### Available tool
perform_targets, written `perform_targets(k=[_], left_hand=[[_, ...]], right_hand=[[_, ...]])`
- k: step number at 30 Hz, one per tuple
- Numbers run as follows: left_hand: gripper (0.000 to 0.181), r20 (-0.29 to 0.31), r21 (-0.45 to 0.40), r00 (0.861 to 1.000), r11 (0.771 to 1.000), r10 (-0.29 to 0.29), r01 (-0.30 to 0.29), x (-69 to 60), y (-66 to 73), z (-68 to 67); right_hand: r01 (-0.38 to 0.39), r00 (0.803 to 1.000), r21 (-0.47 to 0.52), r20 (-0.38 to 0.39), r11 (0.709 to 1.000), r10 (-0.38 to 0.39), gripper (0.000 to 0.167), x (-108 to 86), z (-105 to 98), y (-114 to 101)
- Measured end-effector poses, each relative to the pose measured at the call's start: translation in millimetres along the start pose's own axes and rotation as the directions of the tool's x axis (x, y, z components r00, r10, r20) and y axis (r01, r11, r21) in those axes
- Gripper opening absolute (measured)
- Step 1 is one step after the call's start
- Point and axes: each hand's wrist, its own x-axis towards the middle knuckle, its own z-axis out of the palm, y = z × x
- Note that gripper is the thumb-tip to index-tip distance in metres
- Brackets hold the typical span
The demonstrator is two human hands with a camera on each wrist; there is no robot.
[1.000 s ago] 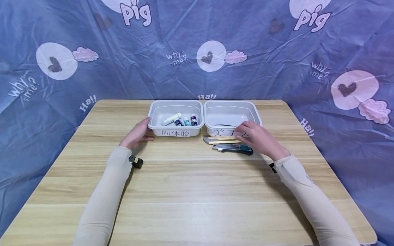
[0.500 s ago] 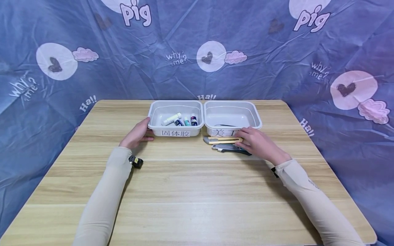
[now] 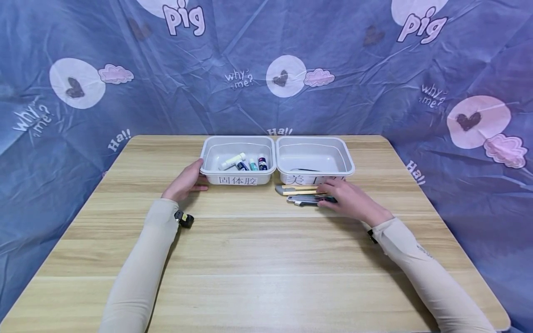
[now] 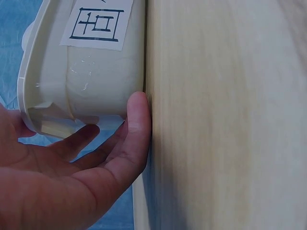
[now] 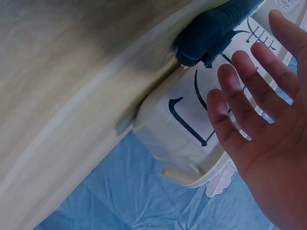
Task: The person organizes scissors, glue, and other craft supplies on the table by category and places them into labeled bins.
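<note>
My left hand (image 3: 183,181) touches the left end of the white bin with glue sticks (image 3: 237,178); in the left wrist view its fingers (image 4: 136,115) rest relaxed against the bin's wall (image 4: 100,79). My right hand (image 3: 347,200) hovers over the handle ends of two utility knives, a yellow one (image 3: 301,190) and a dark one (image 3: 306,200), lying before the right bin (image 3: 351,169). In the right wrist view the fingers of my right hand (image 5: 268,124) are spread and hold nothing, beside the dark green knife handle (image 5: 206,36).
Several glue sticks, one of them white (image 3: 233,161), lie in the left bin. A thin dark item (image 3: 306,169) is inside the right bin. Both bins stand side by side at the back of the wooden table (image 3: 266,259), before a blue printed cloth (image 3: 200,92).
My right hand has moved down from the right bin's front edge, over the yellow knife, to the dark knife's handle end. My left hand has stayed put.
</note>
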Motion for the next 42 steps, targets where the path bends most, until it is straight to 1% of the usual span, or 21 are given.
perform_targets(k=[6,12,20,31,36,42], left_hand=[[0.067,-0.002,-0.001,1.0,1.0,0.003,-0.003,0.3,-0.5,-0.4],[0.067,-0.001,-0.001,1.0,1.0,0.004,-0.004,1.0,-1.0,-0.6],[0.068,0.0,0.002,1.0,1.0,0.008,-0.008,0.1,-0.7,1.0],[0.069,0.003,0.008,1.0,1.0,0.005,-0.005,0.6,-0.9,0.9],[0.069,0.004,0.006,1.0,1.0,0.005,-0.005,-0.2,-0.5,1.0],[0.068,-0.001,0.01,1.0,1.0,0.006,-0.006,0.8,-1.6,0.6]], right_hand=[[-0.014,0.999,0.001,0.029,1.0,0.014,0.028,-3.6,2.8,0.4],[-0.042,0.997,-0.004,0.059,0.999,0.042,0.03,-5.8,3.6,-0.9],[-0.054,0.996,-0.004,0.077,0.999,0.054,0.03,-5.7,5.5,0.2],[-0.131,0.978,0.023,0.168,0.991,0.126,0.032,-3.8,5.4,4.0],[-0.134,0.976,0.029,0.18,0.991,0.126,0.031,-2.0,5.1,3.7],[-0.129,0.977,0.023,0.175,0.991,0.123,0.03,-1.2,4.7,2.0]])
